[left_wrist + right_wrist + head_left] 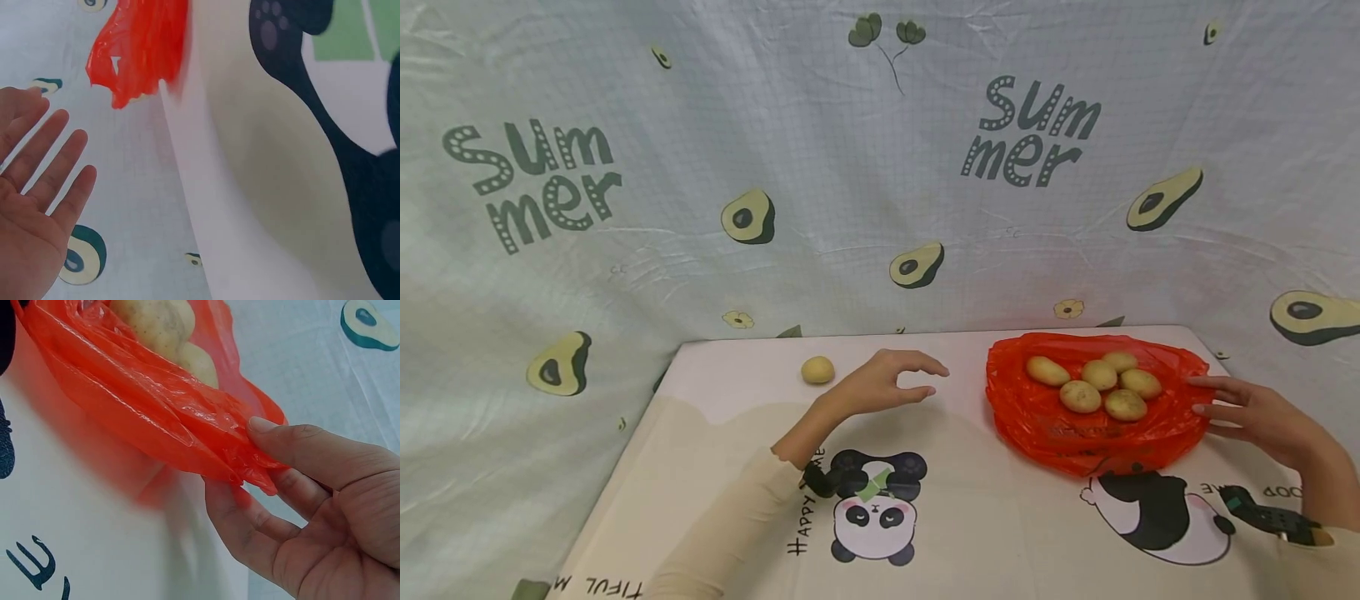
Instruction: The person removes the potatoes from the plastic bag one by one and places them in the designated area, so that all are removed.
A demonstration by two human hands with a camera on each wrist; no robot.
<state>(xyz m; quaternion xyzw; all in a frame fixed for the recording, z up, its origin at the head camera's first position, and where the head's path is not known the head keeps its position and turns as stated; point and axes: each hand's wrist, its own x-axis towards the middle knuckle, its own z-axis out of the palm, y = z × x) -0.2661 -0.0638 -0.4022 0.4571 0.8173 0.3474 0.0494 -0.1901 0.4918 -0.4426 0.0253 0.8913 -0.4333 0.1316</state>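
Note:
A red plastic bag (1037,433) lies spread wide on the table's right side, with several potatoes (1080,397) in its middle. At the bag's right edge, my right hand (1262,417) pinches the thin plastic, thumb above and fingers beneath, as the right wrist view shows. My left hand (883,382) hovers over the table to the left of the bag, apart from it. Nothing is in its grasp; its fingers (47,156) look fairly straight in the left wrist view. One lone potato (817,370) rests near the table's back edge, left of that hand.
A pale cloth with panda prints (874,527) covers the table (985,533). Behind it hangs a light curtain (820,167) with avocado pictures and lettering, meeting the table's back edge.

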